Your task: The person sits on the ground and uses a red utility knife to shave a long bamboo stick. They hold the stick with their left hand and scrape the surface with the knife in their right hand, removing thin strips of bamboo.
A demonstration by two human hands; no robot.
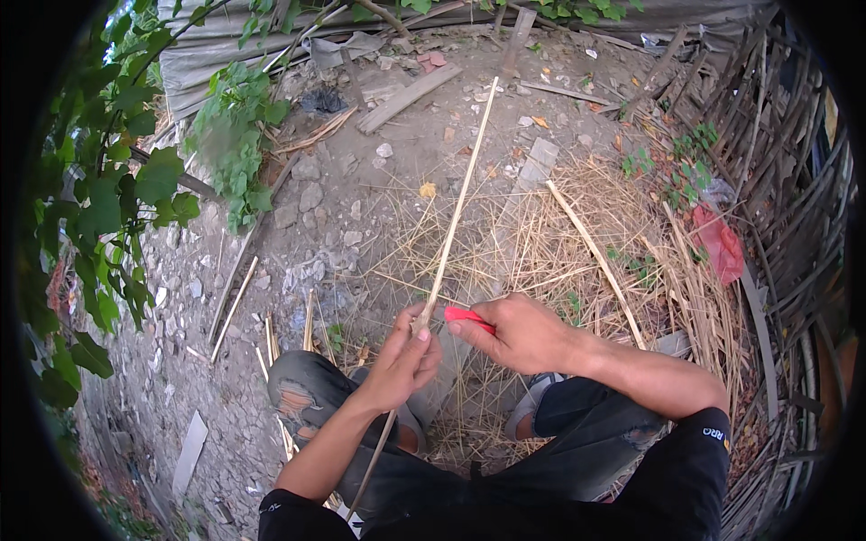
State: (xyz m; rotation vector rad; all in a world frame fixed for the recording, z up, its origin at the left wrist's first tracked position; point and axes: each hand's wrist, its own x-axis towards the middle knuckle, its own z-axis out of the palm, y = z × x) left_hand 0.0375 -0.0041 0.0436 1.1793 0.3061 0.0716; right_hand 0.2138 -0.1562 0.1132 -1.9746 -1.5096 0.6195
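Observation:
My left hand [403, 361] grips a long thin bamboo strip [459, 205] that runs from below my knees up and away over the ground. My right hand [520, 332] holds a red-handled knife [468, 316] with its tip against the strip just above my left hand. I sit or squat with my knees [302, 388] apart, in dark torn trousers. The blade itself is hidden by my fingers and the strip.
Thin bamboo shavings [541, 243] cover the dirt in front of me. Another split strip [595, 257] lies to the right, and a few strips [271, 343] lie by my left knee. Stones, wooden planks [406, 97], a red bag [719, 243], leafy branches at left, stacked bamboo at right.

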